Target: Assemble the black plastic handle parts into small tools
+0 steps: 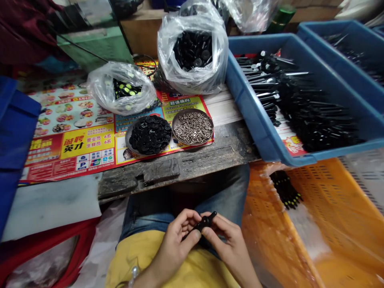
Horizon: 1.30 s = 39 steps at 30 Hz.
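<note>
My left hand (177, 244) and my right hand (229, 242) meet over my lap, low in the frame. Both pinch a small black plastic part (205, 221) with a short stem pointing up and right. The fingers of each hand are curled around it. On the worn table edge ahead sit a round dish of black discs (150, 135) and a round dish of small metal screws (193, 127).
Two clear bags hold black parts, a larger bag (192, 52) and a smaller bag (121, 88) with yellow-dotted pieces. A blue crate (258, 124) of long black pieces stands at right. An orange basket (324, 224) with a few finished pieces sits below it.
</note>
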Each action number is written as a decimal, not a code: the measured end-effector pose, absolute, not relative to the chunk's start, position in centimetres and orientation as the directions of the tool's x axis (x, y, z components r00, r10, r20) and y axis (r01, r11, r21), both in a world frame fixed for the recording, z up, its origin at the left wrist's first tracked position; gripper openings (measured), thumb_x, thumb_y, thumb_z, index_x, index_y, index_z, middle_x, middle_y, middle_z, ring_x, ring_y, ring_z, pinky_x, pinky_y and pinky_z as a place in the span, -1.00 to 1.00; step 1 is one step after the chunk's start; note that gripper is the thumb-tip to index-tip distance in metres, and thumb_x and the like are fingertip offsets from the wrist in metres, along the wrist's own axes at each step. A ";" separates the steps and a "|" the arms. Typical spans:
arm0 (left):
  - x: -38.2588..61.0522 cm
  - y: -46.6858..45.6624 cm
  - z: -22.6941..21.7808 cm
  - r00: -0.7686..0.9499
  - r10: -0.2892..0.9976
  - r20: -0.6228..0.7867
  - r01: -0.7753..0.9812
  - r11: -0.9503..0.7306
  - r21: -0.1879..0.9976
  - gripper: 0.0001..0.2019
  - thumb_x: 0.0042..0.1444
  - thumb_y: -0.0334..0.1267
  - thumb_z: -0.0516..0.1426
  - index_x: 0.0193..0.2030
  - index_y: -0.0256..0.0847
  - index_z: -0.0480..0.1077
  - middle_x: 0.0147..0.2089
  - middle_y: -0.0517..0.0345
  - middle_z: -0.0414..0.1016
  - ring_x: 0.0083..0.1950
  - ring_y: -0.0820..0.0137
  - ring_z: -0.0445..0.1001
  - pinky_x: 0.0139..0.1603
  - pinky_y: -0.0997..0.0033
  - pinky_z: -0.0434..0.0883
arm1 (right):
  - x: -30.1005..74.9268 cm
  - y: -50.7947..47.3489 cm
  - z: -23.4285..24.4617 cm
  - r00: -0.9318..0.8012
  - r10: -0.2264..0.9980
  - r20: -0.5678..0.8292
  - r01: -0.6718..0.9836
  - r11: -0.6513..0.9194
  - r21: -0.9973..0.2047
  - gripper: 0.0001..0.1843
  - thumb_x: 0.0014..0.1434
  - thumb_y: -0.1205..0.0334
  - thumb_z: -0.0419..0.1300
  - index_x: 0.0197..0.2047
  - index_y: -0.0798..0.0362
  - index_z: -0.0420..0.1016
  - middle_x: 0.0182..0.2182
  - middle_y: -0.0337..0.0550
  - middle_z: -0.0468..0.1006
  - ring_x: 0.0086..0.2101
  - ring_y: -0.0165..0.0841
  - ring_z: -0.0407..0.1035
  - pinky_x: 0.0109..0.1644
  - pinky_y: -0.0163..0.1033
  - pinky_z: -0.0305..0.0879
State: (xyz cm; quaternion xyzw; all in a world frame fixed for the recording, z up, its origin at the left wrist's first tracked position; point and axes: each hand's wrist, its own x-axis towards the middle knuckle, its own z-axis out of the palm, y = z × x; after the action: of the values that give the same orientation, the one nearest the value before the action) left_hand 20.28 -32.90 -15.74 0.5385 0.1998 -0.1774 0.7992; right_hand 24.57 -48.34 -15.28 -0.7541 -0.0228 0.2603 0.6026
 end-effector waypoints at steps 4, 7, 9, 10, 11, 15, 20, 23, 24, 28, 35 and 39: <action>20.4 -32.9 -15.6 0.855 -0.065 -0.515 0.503 0.344 0.792 -0.80 0.14 -0.16 0.23 -0.16 -0.18 0.38 -0.20 0.13 0.44 -0.15 0.35 0.40 -0.12 0.44 0.35 | 24.5 -48.3 -15.2 0.859 0.351 -0.372 -0.282 -0.281 -0.917 -0.86 0.19 0.21 0.22 -0.25 0.02 0.60 -0.27 -0.11 0.59 -0.25 -0.28 0.46 -0.25 -0.38 0.39; 20.5 -32.9 -15.6 0.852 -0.060 -0.520 0.506 0.349 0.789 -0.80 0.13 -0.16 0.24 -0.17 -0.18 0.39 -0.19 0.12 0.45 -0.13 0.33 0.40 -0.10 0.42 0.35 | 24.5 -48.3 -15.2 0.862 0.353 -0.363 -0.273 -0.279 -0.921 -0.87 0.18 0.20 0.22 -0.27 0.03 0.59 -0.24 -0.11 0.59 -0.26 -0.29 0.46 -0.26 -0.39 0.39; 20.5 -32.9 -15.6 0.851 -0.055 -0.522 0.506 0.355 0.786 -0.79 0.12 -0.16 0.25 -0.17 -0.18 0.39 -0.19 0.12 0.45 -0.13 0.33 0.40 -0.10 0.42 0.36 | 24.6 -48.2 -15.1 0.863 0.358 -0.356 -0.269 -0.270 -0.925 -0.86 0.19 0.21 0.22 -0.24 0.02 0.60 -0.24 -0.11 0.59 -0.29 -0.32 0.46 -0.27 -0.39 0.38; 20.5 -32.9 -15.6 0.850 -0.052 -0.525 0.506 0.359 0.784 -0.79 0.11 -0.17 0.26 -0.17 -0.18 0.39 -0.19 0.12 0.45 -0.14 0.33 0.40 -0.10 0.42 0.36 | 24.6 -48.2 -15.1 0.864 0.359 -0.352 -0.267 -0.266 -0.926 -0.86 0.19 0.21 0.22 -0.22 0.01 0.60 -0.25 -0.13 0.59 -0.31 -0.33 0.46 -0.28 -0.40 0.38; 20.4 -32.8 -15.6 0.849 -0.051 -0.526 0.506 0.363 0.782 -0.79 0.11 -0.17 0.26 -0.18 -0.18 0.39 -0.19 0.12 0.45 -0.14 0.34 0.40 -0.11 0.42 0.36 | 24.6 -48.2 -15.1 0.865 0.359 -0.350 -0.265 -0.265 -0.927 -0.85 0.19 0.22 0.22 -0.20 0.01 0.60 -0.26 -0.13 0.59 -0.33 -0.34 0.45 -0.29 -0.40 0.38; 20.4 -32.8 -15.6 0.850 -0.052 -0.525 0.505 0.368 0.781 -0.80 0.10 -0.18 0.26 -0.18 -0.17 0.39 -0.19 0.13 0.45 -0.15 0.35 0.41 -0.11 0.43 0.35 | 24.4 -48.2 -15.1 0.866 0.352 -0.355 -0.267 -0.273 -0.924 -0.85 0.18 0.21 0.23 -0.21 0.01 0.61 -0.22 -0.11 0.60 -0.32 -0.33 0.46 -0.29 -0.40 0.39; 20.4 -32.8 -15.5 0.853 -0.051 -0.519 0.500 0.361 0.787 -0.80 0.10 -0.18 0.26 -0.18 -0.17 0.39 -0.19 0.14 0.46 -0.14 0.34 0.40 -0.09 0.42 0.35 | 24.3 -48.2 -15.0 0.870 0.347 -0.350 -0.256 -0.288 -0.923 -0.86 0.18 0.21 0.22 -0.24 0.02 0.60 -0.23 -0.10 0.60 -0.31 -0.31 0.46 -0.28 -0.39 0.39; 20.5 -32.8 -15.4 0.858 -0.054 -0.511 0.495 0.356 0.793 -0.80 0.12 -0.17 0.25 -0.17 -0.17 0.40 -0.20 0.14 0.45 -0.13 0.34 0.40 -0.08 0.42 0.35 | 24.3 -48.3 -15.1 0.872 0.342 -0.350 -0.251 -0.300 -0.920 -0.87 0.18 0.21 0.22 -0.29 0.03 0.59 -0.23 -0.10 0.60 -0.30 -0.31 0.47 -0.29 -0.39 0.39; 20.5 -32.9 -15.4 0.857 -0.054 -0.512 0.497 0.353 0.793 -0.80 0.12 -0.16 0.25 -0.17 -0.17 0.39 -0.20 0.14 0.45 -0.13 0.34 0.40 -0.08 0.42 0.35 | 24.3 -48.3 -15.1 0.874 0.340 -0.348 -0.250 -0.300 -0.921 -0.88 0.18 0.21 0.22 -0.30 0.03 0.59 -0.23 -0.10 0.60 -0.30 -0.31 0.47 -0.28 -0.39 0.39; 20.5 -32.9 -15.5 0.855 -0.061 -0.515 0.502 0.352 0.790 -0.78 0.11 -0.14 0.25 -0.17 -0.18 0.39 -0.18 0.12 0.45 -0.13 0.32 0.40 -0.08 0.40 0.35 | 24.2 -48.4 -15.3 0.883 0.332 -0.333 -0.237 -0.298 -0.925 -0.88 0.17 0.22 0.23 -0.25 0.02 0.60 -0.24 -0.11 0.61 -0.29 -0.31 0.47 -0.27 -0.41 0.38; 20.4 -32.8 -15.7 0.860 -0.066 -0.506 0.495 0.349 0.796 -0.80 0.13 -0.16 0.24 -0.16 -0.16 0.39 -0.20 0.17 0.43 -0.13 0.36 0.40 -0.09 0.44 0.35 | 24.2 -48.4 -15.4 0.882 0.332 -0.334 -0.248 -0.277 -0.929 -0.90 0.16 0.23 0.24 -0.28 0.01 0.60 -0.25 -0.13 0.60 -0.31 -0.32 0.47 -0.28 -0.41 0.39; 20.3 -32.8 -15.7 0.864 -0.066 -0.499 0.488 0.352 0.799 -0.82 0.14 -0.19 0.24 -0.16 -0.15 0.39 -0.19 0.17 0.44 -0.11 0.36 0.42 -0.07 0.44 0.36 | 24.2 -48.4 -15.6 0.883 0.335 -0.329 -0.240 -0.281 -0.929 -0.86 0.17 0.23 0.24 -0.22 0.00 0.61 -0.23 -0.12 0.61 -0.29 -0.31 0.48 -0.29 -0.41 0.39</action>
State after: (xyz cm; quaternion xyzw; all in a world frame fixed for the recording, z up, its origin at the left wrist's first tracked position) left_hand 20.32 -32.79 -15.71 0.5421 0.1948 -0.1732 0.7989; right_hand 24.22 -48.42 -15.58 -0.7633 -0.0311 0.2400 0.5990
